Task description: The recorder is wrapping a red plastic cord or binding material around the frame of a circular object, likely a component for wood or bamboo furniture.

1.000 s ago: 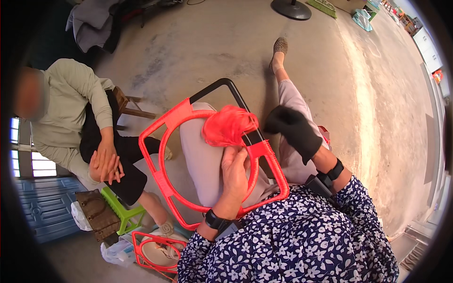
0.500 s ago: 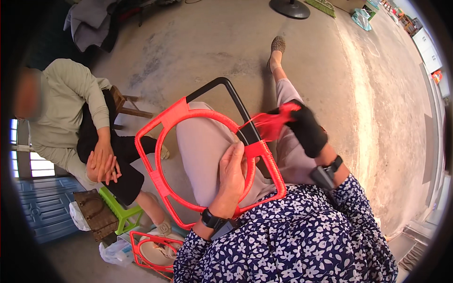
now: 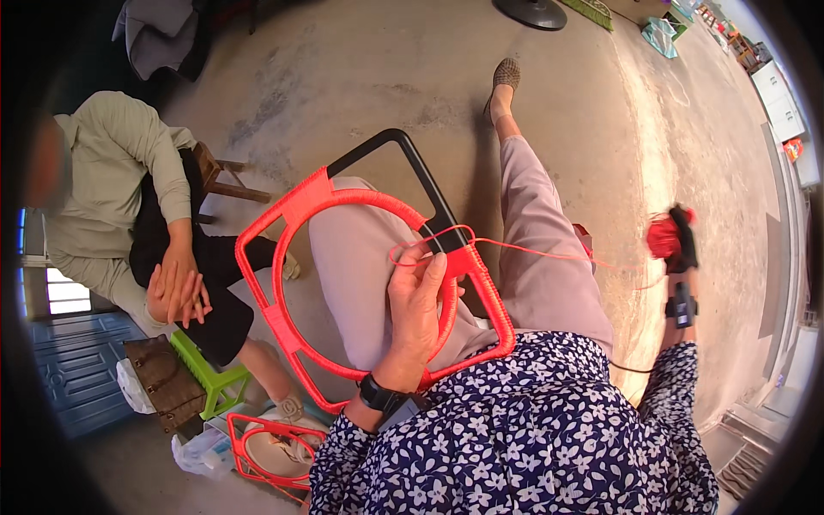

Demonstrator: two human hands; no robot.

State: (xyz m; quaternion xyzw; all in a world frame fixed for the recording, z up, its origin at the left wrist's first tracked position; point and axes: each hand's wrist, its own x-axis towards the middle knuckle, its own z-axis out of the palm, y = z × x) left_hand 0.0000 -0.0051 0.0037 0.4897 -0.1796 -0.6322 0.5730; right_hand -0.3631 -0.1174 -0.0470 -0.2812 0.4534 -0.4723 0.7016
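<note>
concrete floor, left hand fingers pinching red cord running rightward, right hand clenching bundle

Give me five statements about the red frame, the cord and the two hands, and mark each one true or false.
1. The left hand rests on the red-wrapped frame lying across the lap. True.
2. The right hand is gloved in black and holds a bundle of red cord out to the side. True.
3. The red cord hangs slack in a heap on the floor. False: a strand runs from the frame to the bundle.
4. The whole frame is already wrapped in red. False: its far corner is bare black.
5. Nobody else is in view. False: a seated person is at the left.
</note>
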